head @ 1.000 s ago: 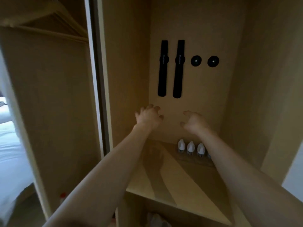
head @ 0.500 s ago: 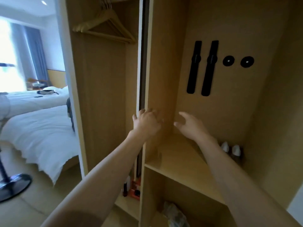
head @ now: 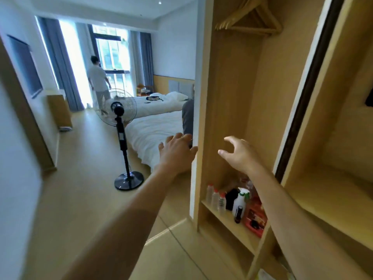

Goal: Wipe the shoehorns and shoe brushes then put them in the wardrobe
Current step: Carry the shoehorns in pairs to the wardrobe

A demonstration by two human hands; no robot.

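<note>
Wooden wardrobe edge between both hands; left, right spread, holding nothing.

— What's out there in the room?

— A black pedestal fan stands on the wood floor, just beside the foot of the near bed. A second bed lies behind it with small items on top.

— Anyone about?

— A person in a pale shirt stands by the window, between grey curtains.

— And near us?

— Wooden hangers hang up top. On the low shelf stand small clear bottles, a white spray bottle, a dark bottle and a red packet, packed close together.
</note>
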